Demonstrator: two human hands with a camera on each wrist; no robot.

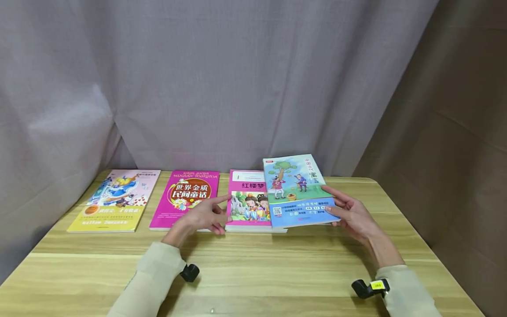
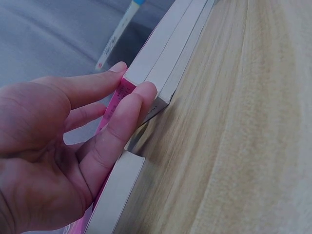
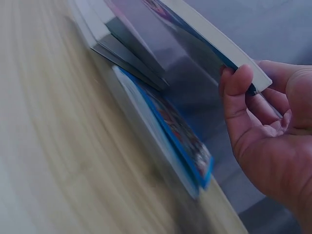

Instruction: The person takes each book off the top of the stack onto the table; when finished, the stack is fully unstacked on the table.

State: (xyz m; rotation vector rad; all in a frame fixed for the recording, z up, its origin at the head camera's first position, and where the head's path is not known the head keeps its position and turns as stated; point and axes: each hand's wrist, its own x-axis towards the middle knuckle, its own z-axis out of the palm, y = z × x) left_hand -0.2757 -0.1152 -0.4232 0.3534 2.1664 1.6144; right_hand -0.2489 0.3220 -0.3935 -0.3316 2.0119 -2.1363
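Observation:
My right hand (image 1: 358, 220) grips the right edge of a green and blue picture book (image 1: 299, 187), thumb on its cover. This book is raised and tilted, overlapping the right part of a pink book (image 1: 249, 204) in the head view. That pink book tops a small stack, whose page edges (image 2: 168, 41) show in the left wrist view. My left hand (image 1: 202, 215) touches the stack's near left corner with extended fingers (image 2: 122, 117). Below the raised book, the right wrist view shows a blue-edged book (image 3: 168, 126) beside the stack, blurred; the head view hides it.
Left of the stack lie a magenta book (image 1: 186, 198) and, farther left, a pink and yellow book (image 1: 115, 202), both flat along the back of the wooden table (image 1: 253, 273). A grey curtain (image 1: 198, 79) hangs behind and at the sides.

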